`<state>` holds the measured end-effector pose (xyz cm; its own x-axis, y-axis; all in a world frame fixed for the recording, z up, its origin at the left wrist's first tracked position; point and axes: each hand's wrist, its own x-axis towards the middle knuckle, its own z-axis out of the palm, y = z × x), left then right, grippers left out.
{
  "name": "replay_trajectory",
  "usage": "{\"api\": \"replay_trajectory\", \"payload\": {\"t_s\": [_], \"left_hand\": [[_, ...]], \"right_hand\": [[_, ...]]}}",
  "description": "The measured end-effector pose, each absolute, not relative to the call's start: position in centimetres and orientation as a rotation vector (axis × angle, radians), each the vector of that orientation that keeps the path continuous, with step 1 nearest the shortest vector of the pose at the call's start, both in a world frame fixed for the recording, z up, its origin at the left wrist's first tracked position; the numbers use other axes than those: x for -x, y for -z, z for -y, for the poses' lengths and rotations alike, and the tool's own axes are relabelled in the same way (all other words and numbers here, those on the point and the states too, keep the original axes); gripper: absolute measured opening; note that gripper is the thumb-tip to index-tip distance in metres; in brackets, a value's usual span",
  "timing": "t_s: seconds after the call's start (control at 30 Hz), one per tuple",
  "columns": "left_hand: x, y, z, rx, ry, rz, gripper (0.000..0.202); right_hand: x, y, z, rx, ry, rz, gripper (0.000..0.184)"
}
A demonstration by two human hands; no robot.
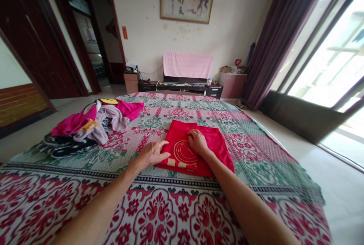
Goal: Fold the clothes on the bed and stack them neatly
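Observation:
A folded red garment [182,138] with a gold round emblem lies on the patterned bed cover [170,207] in front of me. My left hand [153,154] rests flat at the garment's left edge, fingers stretched out and thumb on the cloth. My right hand [197,141] presses down on top of the garment, just right of the emblem, with its fingers curled. Neither hand lifts the cloth.
A heap of pink, grey and black clothes [91,127] lies on the bed's far left. Beyond the bed stand a low TV cabinet with a pink cloth [187,65] draped over it, dark curtains [273,44] and a large window at right, and wooden doors [42,51] at left.

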<state>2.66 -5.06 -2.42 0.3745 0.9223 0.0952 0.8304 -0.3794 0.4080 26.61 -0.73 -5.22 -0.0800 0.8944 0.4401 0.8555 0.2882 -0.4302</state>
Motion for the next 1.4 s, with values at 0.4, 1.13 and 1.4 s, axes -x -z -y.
{"api": "replay_trajectory", "payload": {"t_s": [0.4,1.13,1.4], "left_hand": [[-2.2,1.2,5.3,-2.163,-0.280,-1.716,0.043],[-0.6,-0.3,5.1,-1.762,-0.142,-1.517,0.024],[1.4,-0.9,4.4,-1.721,-0.179,-1.651,0.022]], "right_hand": [[-26.3,2.6,-4.7,1.722,-0.010,1.909,0.033],[-20.3,2.9,-11.0,1.761,-0.136,2.015,0.029],[-19.1,2.8,-12.1,1.577,-0.120,1.970,0.026]]}}
